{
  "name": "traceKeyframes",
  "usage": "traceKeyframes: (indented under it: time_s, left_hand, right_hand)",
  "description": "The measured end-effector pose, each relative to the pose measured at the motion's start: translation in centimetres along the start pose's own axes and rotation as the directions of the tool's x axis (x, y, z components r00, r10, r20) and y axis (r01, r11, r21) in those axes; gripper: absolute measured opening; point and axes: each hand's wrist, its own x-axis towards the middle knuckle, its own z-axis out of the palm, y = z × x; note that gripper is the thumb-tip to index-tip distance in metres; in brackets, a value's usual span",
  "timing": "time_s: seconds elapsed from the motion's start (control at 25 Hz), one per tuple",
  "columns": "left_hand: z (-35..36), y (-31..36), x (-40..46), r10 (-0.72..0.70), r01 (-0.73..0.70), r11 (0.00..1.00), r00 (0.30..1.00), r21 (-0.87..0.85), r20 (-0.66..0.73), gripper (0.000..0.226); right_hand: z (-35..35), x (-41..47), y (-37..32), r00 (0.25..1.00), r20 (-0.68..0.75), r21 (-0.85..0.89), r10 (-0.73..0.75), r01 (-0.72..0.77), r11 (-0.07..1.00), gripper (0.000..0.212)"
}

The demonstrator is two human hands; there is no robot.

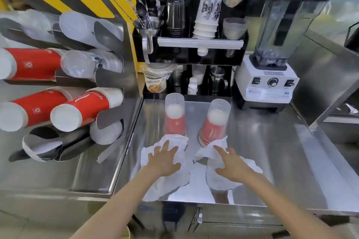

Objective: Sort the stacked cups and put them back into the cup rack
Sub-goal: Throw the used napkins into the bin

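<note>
A: Hands status? Left hand (164,159) lying flat, fingers spread, pressing on the left cloth (167,180). Right hand (231,165) also spread, gripping nothing, index pointing up-left over the right cloth (233,178).

B: Cup stacks?

A: Both standing upside down on the counter (272,141), long axes near vertical. Left stack (175,116) sitting directly beyond the left hand, rim touching the cloth edge. Right stack (214,122) leaning slightly, just beyond the right fingertips.

B: Rack?

A: Cup rack (64,75) mounted far left, tubes angled. Left hand nearer it. Probably reaching forward next, each hand taking its own stack.
</note>
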Motion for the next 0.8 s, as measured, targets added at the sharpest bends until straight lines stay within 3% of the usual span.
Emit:
traceKeyframes:
  time_s: [0.16, 0.4, 0.56, 0.8]
  left_hand:
    - [1.2, -0.2, 1.3, -0.018, 0.016, 0.997, 1.0, 0.079, 0.018, 0.065]
    - [3.1, -1.2, 2.6, -0.013, 0.012, 0.998, 1.0, 0.054, 0.01, 0.065]
    - [3.7, -1.3, 2.6, -0.02, 0.009, 0.995, 0.994, -0.096, -0.105, 0.067]
    - [3.3, -1.4, 0.6, -0.134, -0.006, 0.92, 0.934, -0.392, -0.33, 0.045]
  right_hand:
    - [0.6, 1.3, 0.2, 1.0, 0.022, -0.107, -0.019, 0.021, 0.994, 0.067]
    - [1.2, 3.1, 0.5, 0.999, 0.028, -0.237, 0.028, -0.021, 0.971, 0.064]
    - [1.2, 3.9, 0.7, 1.0, -0.009, -0.173, 0.019, -0.02, 0.985, 0.059]
    - [0.7, 2.8, 0.3, 0.985, -0.162, -0.115, -0.051, 0.033, 0.993, 0.04]
